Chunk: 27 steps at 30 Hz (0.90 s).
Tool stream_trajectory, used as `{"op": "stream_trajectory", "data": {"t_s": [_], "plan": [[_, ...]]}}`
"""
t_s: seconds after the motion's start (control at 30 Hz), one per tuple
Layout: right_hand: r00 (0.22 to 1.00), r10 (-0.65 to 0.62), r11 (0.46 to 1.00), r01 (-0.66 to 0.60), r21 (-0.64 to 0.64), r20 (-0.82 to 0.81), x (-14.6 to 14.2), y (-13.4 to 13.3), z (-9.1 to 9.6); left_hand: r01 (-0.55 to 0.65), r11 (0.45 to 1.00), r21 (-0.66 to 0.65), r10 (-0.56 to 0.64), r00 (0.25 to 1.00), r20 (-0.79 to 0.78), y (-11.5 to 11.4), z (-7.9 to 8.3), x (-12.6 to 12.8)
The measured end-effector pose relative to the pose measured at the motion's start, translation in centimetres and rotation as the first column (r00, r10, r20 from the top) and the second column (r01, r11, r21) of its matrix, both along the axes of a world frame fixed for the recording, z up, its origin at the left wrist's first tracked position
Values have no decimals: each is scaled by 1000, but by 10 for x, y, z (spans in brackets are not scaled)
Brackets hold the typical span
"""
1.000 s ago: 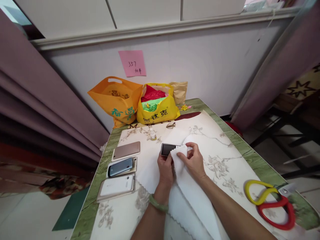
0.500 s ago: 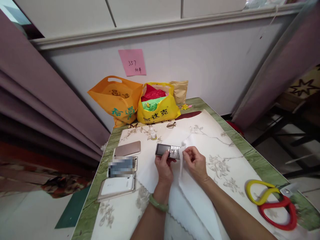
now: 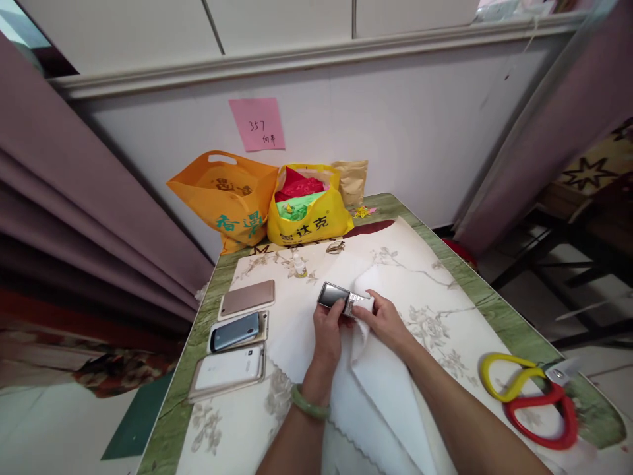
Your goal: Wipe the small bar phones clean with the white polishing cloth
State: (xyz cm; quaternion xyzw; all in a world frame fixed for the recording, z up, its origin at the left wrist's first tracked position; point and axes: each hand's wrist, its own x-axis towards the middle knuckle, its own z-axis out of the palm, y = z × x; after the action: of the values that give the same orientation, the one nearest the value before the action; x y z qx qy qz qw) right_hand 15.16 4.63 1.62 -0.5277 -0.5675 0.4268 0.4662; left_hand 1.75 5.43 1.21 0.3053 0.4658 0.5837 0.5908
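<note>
A silver keypad mobile phone (image 3: 333, 295) with a dark screen is held above the table, tilted slightly. My left hand (image 3: 327, 330) is closed around its screen end, thumb on the front. On the keypad end, my right hand (image 3: 388, 323) pinches a white cloth (image 3: 380, 382) against the phone, thumb pressing near the keys. The cloth drapes down between my forearms toward the table's near edge. To the left lie a rose-gold phone (image 3: 247, 298), a blue-grey phone (image 3: 236, 332) on a paler one, and a white phone (image 3: 228, 369) on another pale one.
Large scissors (image 3: 531, 396) with yellow and red handles lie at the right. A small white bottle (image 3: 300, 266) and folded glasses (image 3: 335, 247) are beyond the hands. An orange bag (image 3: 222, 204), a yellow bag (image 3: 316, 227) and a brown pouch (image 3: 352, 181) stand at the back.
My right hand has brought the cloth onto the keypad end and now presses it there with the thumb. The phone has shifted slightly right and tilted.
</note>
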Motion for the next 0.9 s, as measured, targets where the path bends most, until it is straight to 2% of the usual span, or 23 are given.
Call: {"op": "stream_trajectory", "data": {"t_s": [0.2, 0.4, 0.6, 0.8, 0.9], "plan": [[994, -105, 994, 105, -19, -6, -6, -1, -2, 19, 999, 33, -19, 1000, 3, -3, 6, 1], [998, -59, 998, 59, 0, 23, -4, 2, -2, 19, 999, 29, -19, 1000, 6, -3, 6, 2], [989, -146, 989, 146, -9, -19, -6, 0, -2, 53, 997, 59, -53, 999, 0, -4, 4, 2], [996, -53, 999, 53, 6, 72, -6, 2, -1, 7, 1000, 13, -8, 998, 56, -1, 0, 1], [993, -100, 995, 101, -3, 58, -6, 2, -3, 43, 999, 17, -44, 998, 51, -3, 1, 1]]}}
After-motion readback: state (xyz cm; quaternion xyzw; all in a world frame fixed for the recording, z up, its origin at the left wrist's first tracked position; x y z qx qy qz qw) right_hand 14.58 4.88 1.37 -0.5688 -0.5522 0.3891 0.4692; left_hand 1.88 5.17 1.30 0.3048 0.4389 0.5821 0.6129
